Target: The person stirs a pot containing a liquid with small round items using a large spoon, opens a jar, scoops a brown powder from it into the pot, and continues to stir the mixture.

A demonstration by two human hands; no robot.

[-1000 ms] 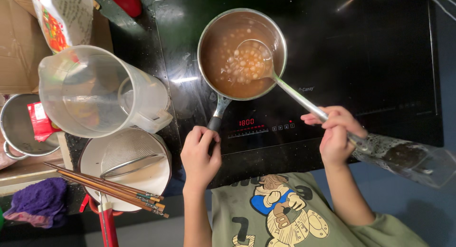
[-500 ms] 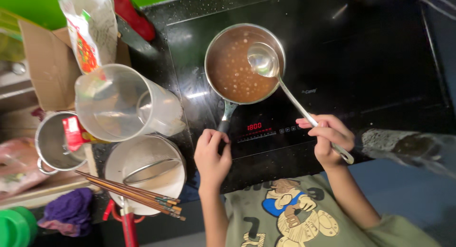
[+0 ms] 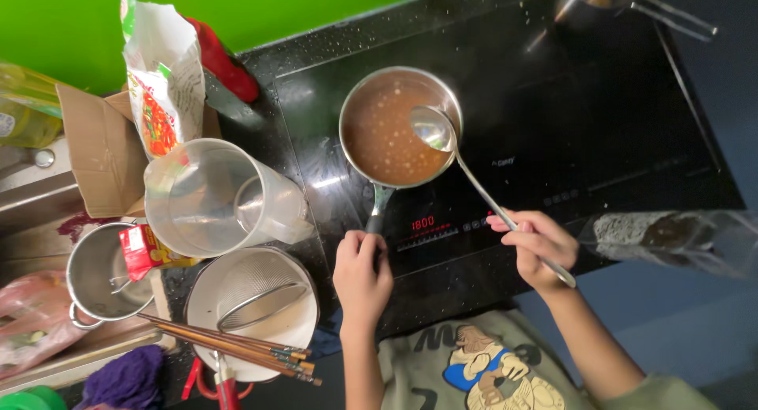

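saucepan (image 3: 371, 153) of brown liquid (ladle (image 3: 433, 128) in)

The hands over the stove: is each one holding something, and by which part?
The left hand grips the saucepan by the end of its handle. The right hand holds the ladle near the far end of its long handle.

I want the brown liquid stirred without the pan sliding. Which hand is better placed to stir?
The right hand: it holds the ladle by its handle, with the bowl resting at the saucepan rim. The left hand grips the pan's handle, so it seems better suited to steadying it.
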